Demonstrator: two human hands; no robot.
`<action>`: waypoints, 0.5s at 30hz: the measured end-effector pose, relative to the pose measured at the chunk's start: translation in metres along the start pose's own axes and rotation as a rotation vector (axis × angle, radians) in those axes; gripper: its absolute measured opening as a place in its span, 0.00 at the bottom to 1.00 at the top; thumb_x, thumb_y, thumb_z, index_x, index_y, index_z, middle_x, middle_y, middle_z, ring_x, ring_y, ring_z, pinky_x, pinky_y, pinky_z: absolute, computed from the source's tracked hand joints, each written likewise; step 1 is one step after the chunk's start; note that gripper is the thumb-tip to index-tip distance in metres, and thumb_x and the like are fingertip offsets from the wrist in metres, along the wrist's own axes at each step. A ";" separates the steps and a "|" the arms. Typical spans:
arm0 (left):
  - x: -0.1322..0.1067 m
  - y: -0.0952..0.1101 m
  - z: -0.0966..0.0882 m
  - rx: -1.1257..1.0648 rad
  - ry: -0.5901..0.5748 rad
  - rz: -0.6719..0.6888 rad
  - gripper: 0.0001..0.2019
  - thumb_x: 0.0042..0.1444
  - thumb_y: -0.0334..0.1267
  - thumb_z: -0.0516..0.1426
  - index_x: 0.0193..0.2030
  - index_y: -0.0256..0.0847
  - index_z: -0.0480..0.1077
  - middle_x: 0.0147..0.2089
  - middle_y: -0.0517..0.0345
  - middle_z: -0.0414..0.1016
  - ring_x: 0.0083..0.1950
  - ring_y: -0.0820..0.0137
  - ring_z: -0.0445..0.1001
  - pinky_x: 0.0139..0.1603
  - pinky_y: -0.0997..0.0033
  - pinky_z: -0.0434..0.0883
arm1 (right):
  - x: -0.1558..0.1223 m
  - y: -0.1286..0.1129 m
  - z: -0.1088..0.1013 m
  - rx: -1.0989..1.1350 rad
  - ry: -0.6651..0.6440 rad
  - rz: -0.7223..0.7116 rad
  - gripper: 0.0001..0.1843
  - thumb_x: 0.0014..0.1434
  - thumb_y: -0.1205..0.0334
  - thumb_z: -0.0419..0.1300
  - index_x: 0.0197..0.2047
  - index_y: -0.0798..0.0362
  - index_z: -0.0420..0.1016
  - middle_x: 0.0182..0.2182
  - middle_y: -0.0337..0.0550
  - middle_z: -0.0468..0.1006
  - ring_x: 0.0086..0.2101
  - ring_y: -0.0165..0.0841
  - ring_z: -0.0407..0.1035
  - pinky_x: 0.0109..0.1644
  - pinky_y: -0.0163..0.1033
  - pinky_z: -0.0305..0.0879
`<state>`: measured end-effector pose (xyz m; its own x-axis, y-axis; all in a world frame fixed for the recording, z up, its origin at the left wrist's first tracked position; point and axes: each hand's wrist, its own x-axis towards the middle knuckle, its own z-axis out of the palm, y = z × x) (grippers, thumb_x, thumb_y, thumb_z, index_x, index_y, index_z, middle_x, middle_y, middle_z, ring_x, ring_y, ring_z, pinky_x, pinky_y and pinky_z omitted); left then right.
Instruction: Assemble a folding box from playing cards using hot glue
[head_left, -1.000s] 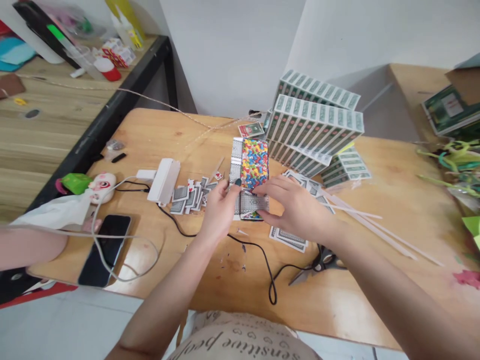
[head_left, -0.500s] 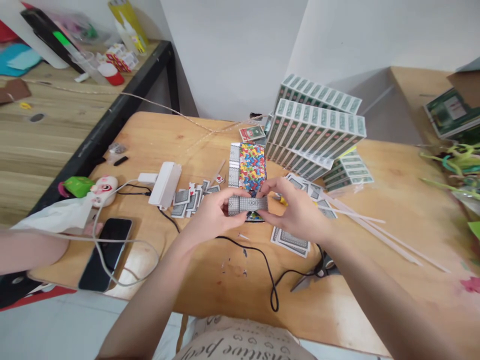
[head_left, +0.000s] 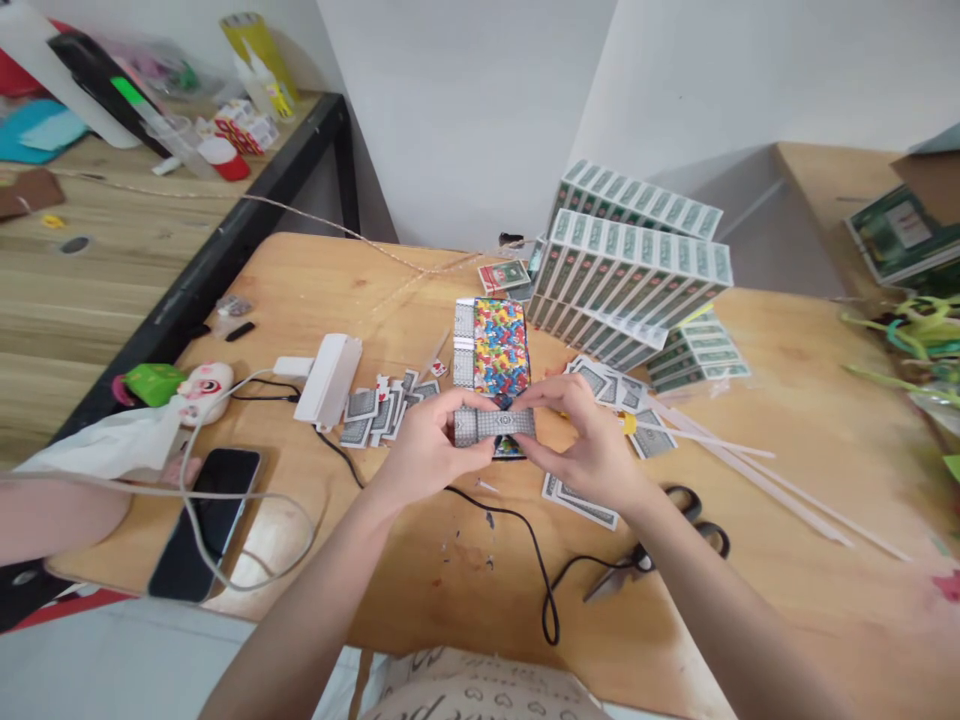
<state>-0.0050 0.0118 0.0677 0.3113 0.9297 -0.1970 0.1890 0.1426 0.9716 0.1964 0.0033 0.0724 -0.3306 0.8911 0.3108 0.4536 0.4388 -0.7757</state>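
Note:
My left hand (head_left: 427, 445) pinches the left end of a grey-patterned playing-card strip (head_left: 495, 424), thumb below and fingers above. At the strip's right end, my right hand (head_left: 592, 440) pinches it the same way. The strip lies across the near part of a flat panel with a bright multicoloured print (head_left: 502, 345); whether it touches the panel I cannot tell. Grey card pieces (head_left: 463, 345) line the panel's left side. Cut playing cards (head_left: 386, 405) lie left of my hands. More playing cards (head_left: 577, 500) are just below my right hand.
Stacked green-and-white card boxes (head_left: 630, 260) stand at the back right. Scissors (head_left: 645, 560) lie by my right forearm, near a black cable (head_left: 525, 518). White strips (head_left: 750, 480) spread rightward. Left are a white power strip (head_left: 328, 380), a phone (head_left: 202, 525) and another person's arm (head_left: 60, 520).
The view has shifted slightly, so the table sits lower and more of the scissors shows. Both hands keep their pinch on the card strip, with hardly any movement.

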 end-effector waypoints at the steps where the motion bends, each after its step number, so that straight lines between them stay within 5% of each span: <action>1: 0.000 0.000 0.000 0.004 0.000 -0.004 0.13 0.45 0.33 0.61 0.40 0.40 0.71 0.28 0.64 0.69 0.25 0.78 0.63 0.24 0.80 0.62 | 0.000 0.001 -0.001 -0.028 -0.005 -0.020 0.14 0.57 0.64 0.62 0.47 0.48 0.69 0.41 0.44 0.74 0.45 0.37 0.66 0.51 0.47 0.65; 8: 0.000 0.001 0.000 0.004 -0.002 -0.031 0.14 0.44 0.32 0.61 0.41 0.40 0.71 0.26 0.66 0.67 0.24 0.79 0.61 0.22 0.80 0.60 | -0.001 0.012 -0.005 -0.246 -0.012 -0.102 0.16 0.55 0.57 0.63 0.46 0.50 0.70 0.43 0.48 0.69 0.45 0.41 0.64 0.50 0.50 0.61; 15: 0.001 0.002 -0.001 -0.017 0.010 -0.044 0.14 0.44 0.33 0.61 0.40 0.40 0.70 0.27 0.65 0.68 0.24 0.79 0.62 0.22 0.80 0.60 | 0.003 0.011 -0.004 -0.199 -0.090 -0.111 0.12 0.59 0.59 0.59 0.47 0.50 0.69 0.43 0.48 0.69 0.44 0.39 0.65 0.49 0.49 0.62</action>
<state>-0.0053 0.0131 0.0693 0.2936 0.9256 -0.2387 0.1870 0.1893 0.9639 0.2036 0.0110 0.0669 -0.4560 0.8263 0.3305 0.5613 0.5552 -0.6137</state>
